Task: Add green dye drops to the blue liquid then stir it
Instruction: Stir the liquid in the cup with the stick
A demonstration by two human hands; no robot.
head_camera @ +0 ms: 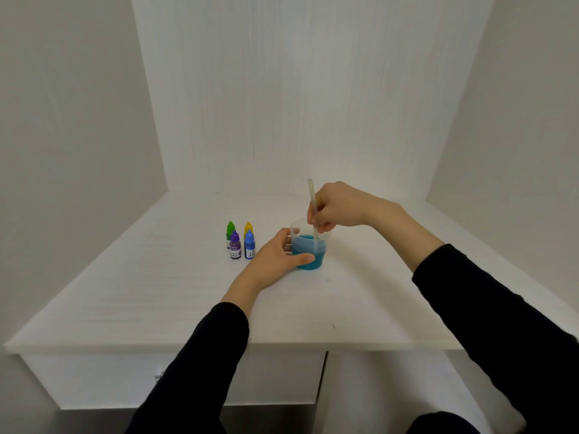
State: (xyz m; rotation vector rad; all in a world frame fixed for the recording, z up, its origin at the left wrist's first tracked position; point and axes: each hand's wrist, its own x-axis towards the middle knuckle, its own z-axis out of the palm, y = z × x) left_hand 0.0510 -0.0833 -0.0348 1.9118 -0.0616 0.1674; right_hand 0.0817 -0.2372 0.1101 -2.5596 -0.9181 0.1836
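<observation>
Stir phase. Left hand gripping clear plastic cup of teal-blue liquid mid-table; right hand pinching pale stir stick, tip submerged. Green-capped dye bottle capped, parked left. Drops likely done; mixing left.

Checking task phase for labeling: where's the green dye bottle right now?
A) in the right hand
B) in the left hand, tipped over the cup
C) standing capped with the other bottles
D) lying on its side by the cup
C: the green dye bottle stands capped beside the other bottles, while the left hand holds the cup and the right hand grips the stir stick.
</observation>
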